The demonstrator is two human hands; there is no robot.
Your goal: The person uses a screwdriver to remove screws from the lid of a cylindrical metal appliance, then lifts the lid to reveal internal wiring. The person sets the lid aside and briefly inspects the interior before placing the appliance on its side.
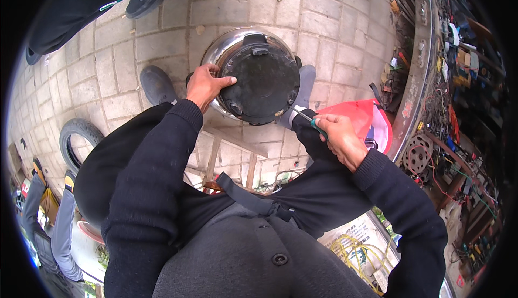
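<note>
Between my legs sits a round, shiny metal appliance, cooker-like, with its black plastic base (pixel 258 82) facing up. My left hand (pixel 208 86) grips its left edge, the thumb resting on the black face and the fingers over the metal side. A screwdriver (pixel 305 116) with a green handle is held in my right hand (pixel 341 136), fingers closed round the handle. Its shaft points up and left toward the lower right edge of the base. I cannot tell whether the tip touches it.
Below the appliance is a wooden frame (pixel 237 142). A red bag (pixel 350 115) lies beside my right knee. A tyre (pixel 81 139) stands left on the paving. Cluttered tools, wires and parts (pixel 464 179) fill the right side. Another person's shoe (pixel 145 4) is at upper left.
</note>
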